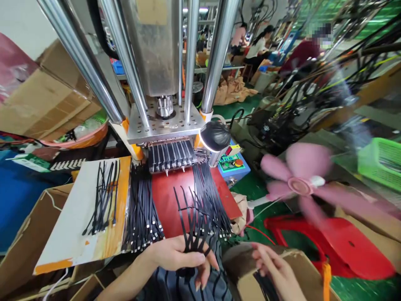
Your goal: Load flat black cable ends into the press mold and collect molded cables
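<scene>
My left hand [184, 259] is closed around the lower ends of several short black cables [189, 221]. They fan upward from my fingers, with a thin black piece running across them. To the right, my right hand [272, 267] hovers at an open cardboard box [250, 288], its fingers stretched out and slightly blurred. More black cables [266, 288] lie just below that hand; whether it touches them I cannot tell. On the red work surface [171, 200], a pile of black cables with silver ends [142, 209] lies left and another pile [213, 200] right.
A press [166, 129] stands ahead, its metal mould [172, 154] holding black pieces. Left is a white board [78, 209] with loose cables. A lamp [215, 136], control box [233, 165], pink fan [300, 184] and red stool [354, 251] are right. People sit farther back.
</scene>
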The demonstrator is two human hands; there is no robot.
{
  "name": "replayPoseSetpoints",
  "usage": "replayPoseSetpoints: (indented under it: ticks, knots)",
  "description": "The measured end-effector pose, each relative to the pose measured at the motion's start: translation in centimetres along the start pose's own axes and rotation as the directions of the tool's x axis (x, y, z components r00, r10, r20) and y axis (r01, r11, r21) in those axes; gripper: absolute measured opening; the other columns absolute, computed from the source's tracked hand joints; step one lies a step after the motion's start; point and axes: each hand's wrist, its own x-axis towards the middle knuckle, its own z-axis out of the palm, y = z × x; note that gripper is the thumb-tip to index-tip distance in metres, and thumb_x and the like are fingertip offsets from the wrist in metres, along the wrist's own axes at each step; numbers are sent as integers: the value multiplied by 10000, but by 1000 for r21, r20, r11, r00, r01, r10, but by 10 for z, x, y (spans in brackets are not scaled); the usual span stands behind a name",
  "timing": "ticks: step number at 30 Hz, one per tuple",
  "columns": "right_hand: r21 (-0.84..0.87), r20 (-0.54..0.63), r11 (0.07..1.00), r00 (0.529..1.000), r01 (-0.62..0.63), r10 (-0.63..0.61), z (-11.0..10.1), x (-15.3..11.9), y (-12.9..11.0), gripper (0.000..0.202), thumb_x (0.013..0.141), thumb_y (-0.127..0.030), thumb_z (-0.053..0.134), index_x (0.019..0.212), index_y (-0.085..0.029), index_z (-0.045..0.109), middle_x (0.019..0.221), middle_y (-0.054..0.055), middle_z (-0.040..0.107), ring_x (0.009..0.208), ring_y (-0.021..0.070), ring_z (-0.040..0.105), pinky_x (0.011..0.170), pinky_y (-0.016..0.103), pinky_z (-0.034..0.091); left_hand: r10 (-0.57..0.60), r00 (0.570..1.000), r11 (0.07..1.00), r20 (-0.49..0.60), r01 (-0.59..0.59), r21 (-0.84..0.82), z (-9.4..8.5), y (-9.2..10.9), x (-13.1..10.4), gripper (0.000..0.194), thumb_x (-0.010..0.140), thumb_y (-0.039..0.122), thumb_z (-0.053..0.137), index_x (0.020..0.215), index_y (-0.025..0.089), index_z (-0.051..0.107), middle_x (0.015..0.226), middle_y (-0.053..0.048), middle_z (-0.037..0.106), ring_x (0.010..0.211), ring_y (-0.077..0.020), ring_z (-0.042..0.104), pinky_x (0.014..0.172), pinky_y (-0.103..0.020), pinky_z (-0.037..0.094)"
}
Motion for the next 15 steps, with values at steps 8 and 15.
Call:
replayPoseSetpoints:
  ticks: [8, 15]
  knots:
    - [375, 708, 834, 705, -406, 25, 170, -12, -106, 686, 709, -768, 779, 1131, -228, 774, 820, 48, 660, 664, 147, 559, 574, 236, 421, -82, 987, 966, 137, 45, 254, -27, 14, -72, 731, 867, 810, 544, 1177, 173, 727, 939, -108, 769, 821, -285, 783, 733, -398, 589]
    - [132, 918, 990, 384, -58, -100, 306, 51, -173, 565, 790, -699, 753, 1014, -180, 729, 756, 9, 630, 615, 114, 553, 519, 204, 393, 248, 729, 968, -638, -156, 198, -35, -7, -164, 345, 993, 422, 589, 1053, 133, 768, 892, -41, 788, 792, -230, 791, 753, -354, 597]
